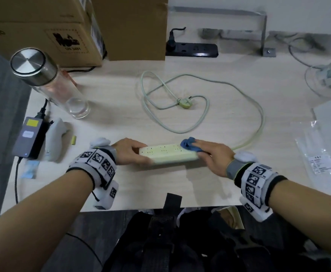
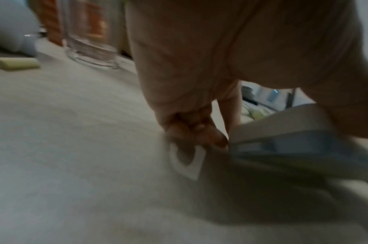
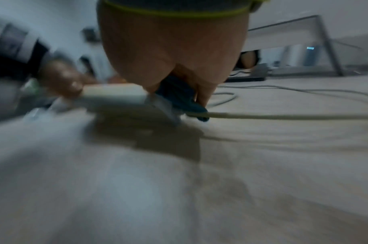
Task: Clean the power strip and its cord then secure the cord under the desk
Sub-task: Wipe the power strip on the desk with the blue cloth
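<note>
A cream power strip [image 1: 168, 154] lies on the pale desk [image 1: 180, 183], close to its front edge. My left hand [image 1: 139, 154] grips its left end, thumb on the near side and fingers on the far side. My right hand [image 1: 200, 148] holds a bunched blue cloth [image 1: 190, 146] and presses it on the strip's right end. The pale cord [image 1: 259, 114] leaves that end, loops across the desk and ends at its plug [image 1: 185, 103], which lies loose. The right wrist view shows the cloth [image 3: 179, 95] under my palm, the strip [image 3: 114, 95] and the cord [image 3: 283, 116]. In the blurred left wrist view my fingers [image 2: 199, 132] curl at the strip [image 2: 283, 132].
A glass bottle with a metal lid [image 1: 49, 81] stands at the left, cardboard boxes [image 1: 43, 30] behind it. A black power strip [image 1: 192, 50] lies at the back. A power adapter [image 1: 29, 138] sits at the left edge, a plastic bag [image 1: 317, 154] at the right.
</note>
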